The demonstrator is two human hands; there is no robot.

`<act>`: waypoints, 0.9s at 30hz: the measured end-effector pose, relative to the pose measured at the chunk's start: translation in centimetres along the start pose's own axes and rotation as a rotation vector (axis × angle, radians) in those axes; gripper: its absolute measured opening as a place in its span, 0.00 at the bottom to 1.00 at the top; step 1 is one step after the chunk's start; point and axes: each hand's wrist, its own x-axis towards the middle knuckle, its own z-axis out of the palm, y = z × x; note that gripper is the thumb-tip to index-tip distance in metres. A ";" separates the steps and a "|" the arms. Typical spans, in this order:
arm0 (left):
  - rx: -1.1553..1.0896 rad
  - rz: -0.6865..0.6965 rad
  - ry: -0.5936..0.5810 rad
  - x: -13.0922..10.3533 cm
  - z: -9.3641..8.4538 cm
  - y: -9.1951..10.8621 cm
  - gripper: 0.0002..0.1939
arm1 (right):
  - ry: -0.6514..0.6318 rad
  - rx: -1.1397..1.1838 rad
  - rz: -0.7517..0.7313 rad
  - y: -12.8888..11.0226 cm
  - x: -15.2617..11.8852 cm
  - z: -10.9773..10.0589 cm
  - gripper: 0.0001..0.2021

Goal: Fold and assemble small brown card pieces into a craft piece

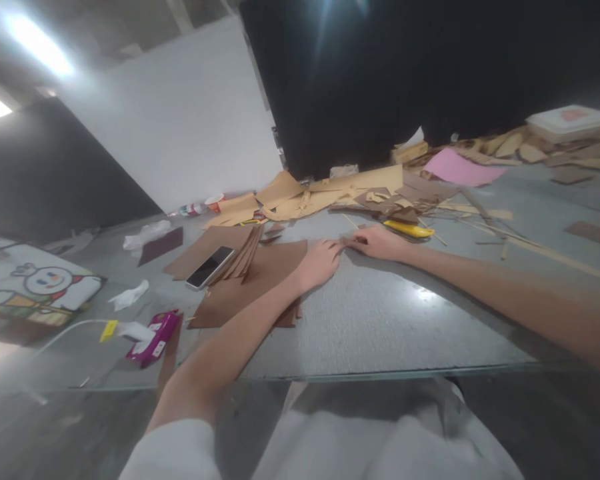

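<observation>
My left hand point(323, 261) lies palm down at the right edge of a stack of brown sheets point(253, 297), its fingers stretched out toward the right. Close beside it, my right hand point(379, 242) has its fingers curled into a pinch. A thin brownish bit shows between the two sets of fingertips, blurred and too small to name. Just behind my right hand is a yellow utility knife point(409, 229). A phone point(210, 267) rests on more brown sheets point(207, 241) to the left.
Tan and brown offcuts point(325, 197) pile along the back, with a pink sheet point(463, 167) and a white lidded box point(573, 123) at right. On the left are a purple wipes pack point(160, 339), crumpled tissue point(130, 295) and a printed bag point(40, 287). The table edge point(380, 375) runs before me.
</observation>
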 end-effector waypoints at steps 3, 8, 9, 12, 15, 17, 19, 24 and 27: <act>-0.010 -0.014 -0.002 0.1 -0.1 0.1 0.23 | -0.006 0.009 0.060 -0.3 0.5 -0.1 0.18; -0.037 -0.026 0.005 0.2 -0.1 0.2 0.23 | -0.019 -0.108 0.144 -0.8 1.0 0.1 0.17; -0.041 -0.026 0.008 0.2 0.0 0.1 0.23 | -0.021 -0.128 0.154 -0.9 1.0 0.2 0.17; -0.039 -0.030 0.013 0.2 0.0 0.2 0.23 | -0.013 -0.182 0.188 -1.4 0.8 0.3 0.17; -0.028 -0.029 0.009 0.1 0.0 0.3 0.22 | -0.004 -0.214 0.213 -2.0 0.4 0.2 0.20; -0.017 -0.026 0.011 0.1 0.0 0.4 0.21 | -0.008 -0.224 0.216 -2.2 0.2 0.1 0.21; -0.007 -0.029 0.012 0.0 -0.2 0.5 0.22 | -0.025 -0.231 0.217 -2.3 0.1 0.1 0.20; 0.026 0.000 -0.015 -0.1 -0.4 0.6 0.23 | -0.042 -0.248 0.185 -2.2 0.0 0.1 0.15; 0.037 0.000 -0.017 -0.1 -0.3 0.6 0.21 | -0.018 -0.299 0.161 -2.3 -0.2 0.1 0.19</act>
